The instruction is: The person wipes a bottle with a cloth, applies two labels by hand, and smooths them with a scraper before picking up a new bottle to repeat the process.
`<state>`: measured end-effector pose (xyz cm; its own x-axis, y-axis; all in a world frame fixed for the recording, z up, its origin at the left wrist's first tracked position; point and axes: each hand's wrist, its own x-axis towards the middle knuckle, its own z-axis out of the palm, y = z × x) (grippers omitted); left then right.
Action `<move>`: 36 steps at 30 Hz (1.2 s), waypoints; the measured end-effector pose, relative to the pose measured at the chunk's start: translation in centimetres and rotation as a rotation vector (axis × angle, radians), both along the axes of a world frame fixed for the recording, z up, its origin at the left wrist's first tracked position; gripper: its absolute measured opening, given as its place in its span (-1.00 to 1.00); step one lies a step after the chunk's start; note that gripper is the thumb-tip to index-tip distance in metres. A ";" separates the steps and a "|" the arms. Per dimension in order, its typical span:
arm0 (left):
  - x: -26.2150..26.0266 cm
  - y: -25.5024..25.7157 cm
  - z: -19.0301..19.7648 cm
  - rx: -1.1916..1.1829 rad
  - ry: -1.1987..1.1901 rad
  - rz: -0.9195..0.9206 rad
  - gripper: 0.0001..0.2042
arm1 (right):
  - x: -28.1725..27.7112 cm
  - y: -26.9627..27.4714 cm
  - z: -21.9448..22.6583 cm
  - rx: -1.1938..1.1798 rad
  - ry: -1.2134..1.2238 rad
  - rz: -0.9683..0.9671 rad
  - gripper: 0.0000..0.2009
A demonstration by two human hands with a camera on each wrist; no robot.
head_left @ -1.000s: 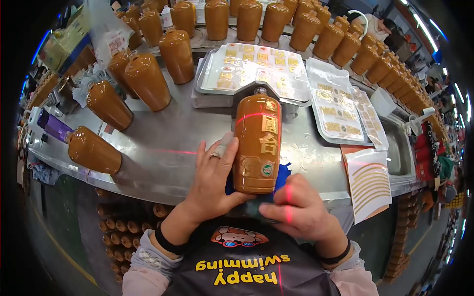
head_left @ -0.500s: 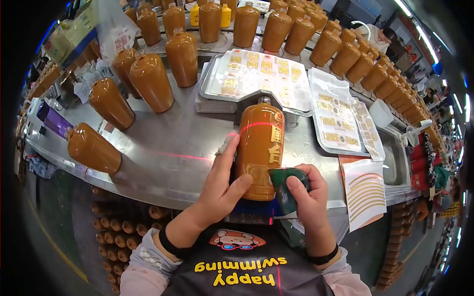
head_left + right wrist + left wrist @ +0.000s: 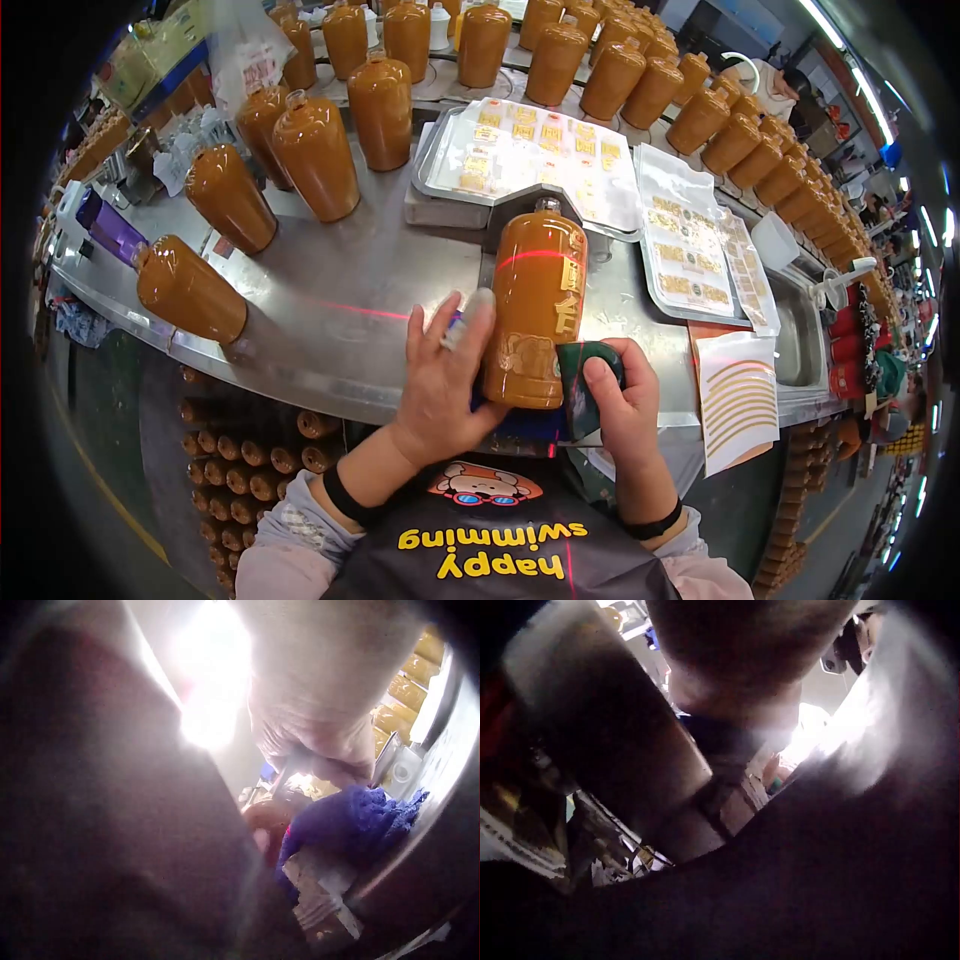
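A glossy brown bottle point(image 3: 535, 300) lies in front of the person, its neck at a dark notched metal rest point(image 3: 510, 205). Gold characters run down its right side, and a wrinkled rectangular patch point(image 3: 525, 352) shows near its base. The right hand point(image 3: 632, 395) grips a dark green flat scraper point(image 3: 580, 385), thumb on top, its edge at the bottle's lower right side. Along the bottle's left side is the left hand point(image 3: 440, 385), fingers spread, with a pale wrap on one finger and the thumb near the base. Blue cloth point(image 3: 352, 825) lies under the bottle's base.
Trays of gold decal sheets point(image 3: 540, 150) point(image 3: 690, 250) stand behind the bottle. A sheet of gold arcs point(image 3: 738, 400) hangs over the bench edge at right, near a sink point(image 3: 800, 345). Several brown bottles point(image 3: 315, 160) stand at left; more line the back.
The bottle has turned, bringing its gold characters to the right side. The right hand has risen from the cloth with the scraper to the bottle's side. The left fingers have spread.
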<state>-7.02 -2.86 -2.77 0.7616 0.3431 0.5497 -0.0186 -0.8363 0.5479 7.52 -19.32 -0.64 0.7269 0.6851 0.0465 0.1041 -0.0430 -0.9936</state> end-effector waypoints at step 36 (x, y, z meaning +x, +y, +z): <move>1.8 -0.5 0.1 -0.787 -0.119 -0.117 -0.37 | -0.1 0.1 -0.4 0.092 0.160 0.017 -0.83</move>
<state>-5.22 -3.34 -2.67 0.7682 0.5856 0.2589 -0.1771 -0.1943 0.9648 7.42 -19.19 -1.00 0.7187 0.6953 -0.0056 -0.0558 0.0497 -0.9972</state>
